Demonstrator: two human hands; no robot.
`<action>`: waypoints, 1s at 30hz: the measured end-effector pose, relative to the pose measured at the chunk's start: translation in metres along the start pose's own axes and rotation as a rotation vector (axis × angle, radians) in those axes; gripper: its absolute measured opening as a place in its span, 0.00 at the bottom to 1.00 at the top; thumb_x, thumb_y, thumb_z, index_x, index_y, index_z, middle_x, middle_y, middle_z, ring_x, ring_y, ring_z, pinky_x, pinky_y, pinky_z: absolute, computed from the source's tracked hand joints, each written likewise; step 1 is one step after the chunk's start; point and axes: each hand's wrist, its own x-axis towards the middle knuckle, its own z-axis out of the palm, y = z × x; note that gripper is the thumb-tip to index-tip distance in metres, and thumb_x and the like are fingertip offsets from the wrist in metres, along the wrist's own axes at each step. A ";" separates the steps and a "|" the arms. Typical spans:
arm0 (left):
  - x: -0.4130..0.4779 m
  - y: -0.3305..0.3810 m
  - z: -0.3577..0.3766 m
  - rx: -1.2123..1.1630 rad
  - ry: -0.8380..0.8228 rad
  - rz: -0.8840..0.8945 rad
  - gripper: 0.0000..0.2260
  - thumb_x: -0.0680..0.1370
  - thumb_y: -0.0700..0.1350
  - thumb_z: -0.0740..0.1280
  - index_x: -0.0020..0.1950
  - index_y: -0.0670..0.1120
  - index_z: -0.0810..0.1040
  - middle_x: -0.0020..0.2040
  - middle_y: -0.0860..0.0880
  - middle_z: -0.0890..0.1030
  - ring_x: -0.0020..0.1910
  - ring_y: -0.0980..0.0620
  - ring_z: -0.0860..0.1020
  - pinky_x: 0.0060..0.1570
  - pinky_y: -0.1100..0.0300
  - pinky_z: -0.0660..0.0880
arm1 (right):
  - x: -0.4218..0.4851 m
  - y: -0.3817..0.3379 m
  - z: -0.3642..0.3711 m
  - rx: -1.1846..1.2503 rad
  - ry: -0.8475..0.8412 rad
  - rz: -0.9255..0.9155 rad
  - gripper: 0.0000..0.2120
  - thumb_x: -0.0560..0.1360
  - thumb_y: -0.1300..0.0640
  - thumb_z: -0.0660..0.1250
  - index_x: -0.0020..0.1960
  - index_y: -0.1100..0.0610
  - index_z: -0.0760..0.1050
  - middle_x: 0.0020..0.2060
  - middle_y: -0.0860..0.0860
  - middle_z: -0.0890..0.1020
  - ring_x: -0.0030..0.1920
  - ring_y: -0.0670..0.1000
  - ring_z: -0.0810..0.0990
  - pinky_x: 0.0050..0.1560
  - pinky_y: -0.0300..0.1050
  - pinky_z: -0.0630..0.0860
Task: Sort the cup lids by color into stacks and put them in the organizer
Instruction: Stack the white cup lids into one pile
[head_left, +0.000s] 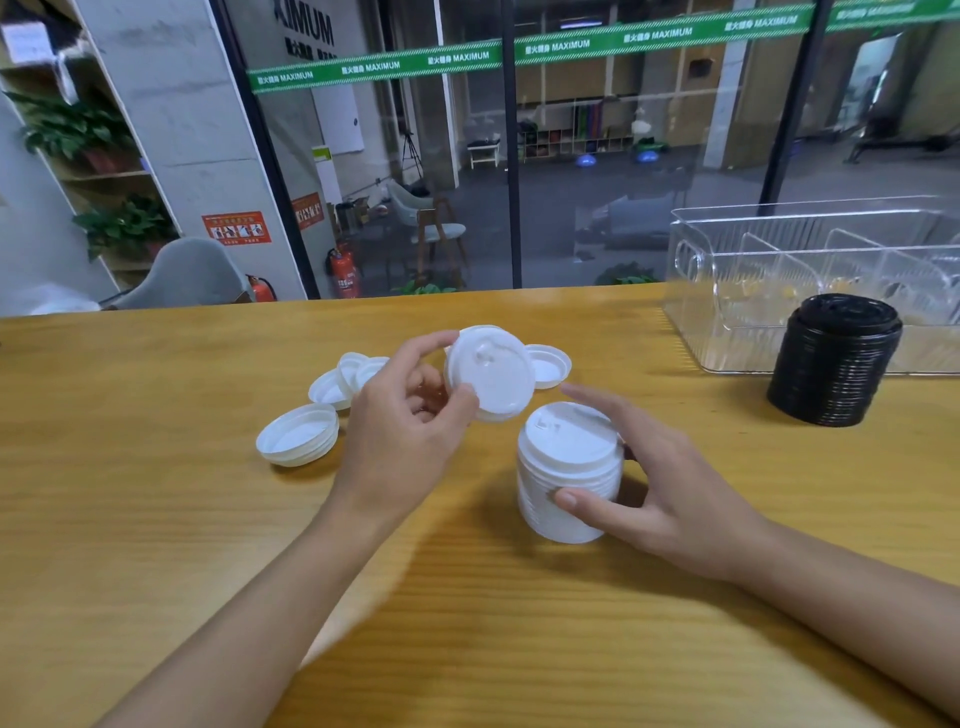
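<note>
Counter (156, 519): yellow wood grain, carrying everything below.
Right hand (670, 488): your fingers (582, 501) curl loosely around the side of the white stack, thumb on its near wall, the other tips behind it.
White stack (569, 470): white lids nested upright, standing on the counter inside your right fingers.
Left hand (410, 415): thumb and fingertips pinch one white lid at its rim.
Held lid (491, 371): tilted, top face toward you, raised just above and left of the white stack.
Loose lids (298, 434): white, upside down, lying left of and beyond your left fingers.
Black stack (836, 364): black lids, well right of your right fingers.
Organizer (727, 291): clear, divided bin, just behind the black stack.
</note>
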 end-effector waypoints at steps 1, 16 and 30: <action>0.000 0.002 0.000 -0.060 -0.004 -0.038 0.17 0.80 0.37 0.70 0.67 0.50 0.80 0.38 0.44 0.82 0.36 0.43 0.83 0.47 0.44 0.84 | 0.000 0.000 0.000 0.009 -0.005 0.009 0.38 0.75 0.42 0.75 0.80 0.43 0.63 0.69 0.34 0.76 0.69 0.41 0.76 0.66 0.32 0.70; -0.012 0.007 0.012 -0.197 -0.434 -0.198 0.17 0.73 0.51 0.75 0.61 0.51 0.83 0.32 0.49 0.78 0.31 0.51 0.73 0.34 0.63 0.72 | 0.000 0.001 0.000 0.017 -0.010 0.003 0.37 0.75 0.43 0.76 0.79 0.47 0.64 0.71 0.38 0.76 0.70 0.43 0.77 0.67 0.39 0.74; -0.018 0.008 0.019 -0.090 -0.440 -0.110 0.28 0.71 0.52 0.79 0.71 0.54 0.79 0.65 0.60 0.84 0.66 0.60 0.80 0.66 0.47 0.78 | -0.001 -0.003 0.000 0.092 -0.006 0.032 0.46 0.76 0.40 0.75 0.83 0.36 0.48 0.67 0.36 0.79 0.65 0.44 0.81 0.67 0.47 0.78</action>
